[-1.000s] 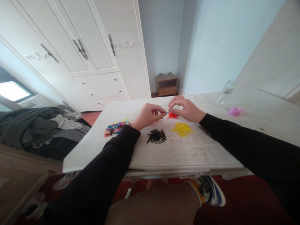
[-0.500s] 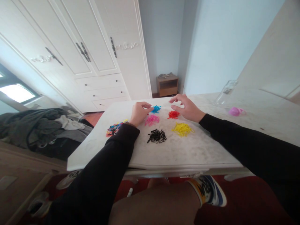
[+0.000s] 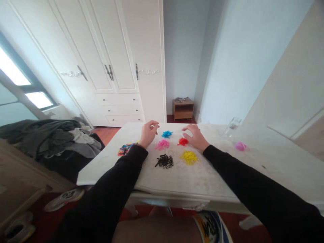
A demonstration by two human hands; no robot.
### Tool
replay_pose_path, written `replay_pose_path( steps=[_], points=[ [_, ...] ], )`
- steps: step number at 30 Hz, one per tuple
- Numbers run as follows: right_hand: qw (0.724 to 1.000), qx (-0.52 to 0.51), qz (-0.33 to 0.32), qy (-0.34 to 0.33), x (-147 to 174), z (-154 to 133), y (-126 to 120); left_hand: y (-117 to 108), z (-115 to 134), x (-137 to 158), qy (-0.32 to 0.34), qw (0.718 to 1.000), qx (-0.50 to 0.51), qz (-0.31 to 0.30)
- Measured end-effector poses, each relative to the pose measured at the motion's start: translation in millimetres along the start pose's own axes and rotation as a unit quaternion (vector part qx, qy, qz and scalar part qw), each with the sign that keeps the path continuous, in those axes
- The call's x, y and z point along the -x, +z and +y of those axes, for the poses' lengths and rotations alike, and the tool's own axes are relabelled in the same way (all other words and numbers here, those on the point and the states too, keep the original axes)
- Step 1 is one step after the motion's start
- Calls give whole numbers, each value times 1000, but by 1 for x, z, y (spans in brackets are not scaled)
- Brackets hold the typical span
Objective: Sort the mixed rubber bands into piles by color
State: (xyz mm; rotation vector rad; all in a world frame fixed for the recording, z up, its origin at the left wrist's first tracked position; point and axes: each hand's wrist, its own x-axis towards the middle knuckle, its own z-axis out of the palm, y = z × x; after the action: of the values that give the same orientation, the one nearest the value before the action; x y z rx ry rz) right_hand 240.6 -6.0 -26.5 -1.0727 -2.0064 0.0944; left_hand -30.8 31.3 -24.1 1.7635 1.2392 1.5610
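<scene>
My left hand (image 3: 149,134) is just left of the small blue pile of rubber bands (image 3: 167,134), its fingers loosely curled and a gap showing between thumb and forefinger. I see nothing in it. Below its wrist lies a mixed-colour pile of bands (image 3: 124,148), partly hidden by the sleeve. My right hand (image 3: 195,136) hovers beside the red bands (image 3: 183,141), thumb and fingers apart, holding nothing visible. Between my arms lie the pink bands (image 3: 162,144), the black bands (image 3: 164,161) and the yellow bands (image 3: 189,157), each in its own heap.
On the right of the white table (image 3: 202,184) are a clear glass bottle (image 3: 232,127) and a purple-pink object (image 3: 241,146). A heap of clothes (image 3: 50,141) is left of the table. Behind stand a white wardrobe (image 3: 152,94) and a small wooden cabinet (image 3: 183,110).
My left hand has drawn away from the blue bands, and its fingers have loosened. The right hand stays by the red bands. The camera view has tilted upward.
</scene>
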Motion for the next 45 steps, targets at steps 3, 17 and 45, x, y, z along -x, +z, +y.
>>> replay_pose_path(
  steps=[3, 17, 45],
  points=[
    [1000, -5, 0, 28, 1, 12, 2, -18, 9, -10, -17, 1000, 15, 1],
    [999, -19, 20, 39, 0, 41, 10, -189, -14, 19, -117, 934, -249, -228],
    [999, -11, -17, 32, -1, 50, 8, -196, -7, 34, -108, 968, -135, -184]
  ],
)
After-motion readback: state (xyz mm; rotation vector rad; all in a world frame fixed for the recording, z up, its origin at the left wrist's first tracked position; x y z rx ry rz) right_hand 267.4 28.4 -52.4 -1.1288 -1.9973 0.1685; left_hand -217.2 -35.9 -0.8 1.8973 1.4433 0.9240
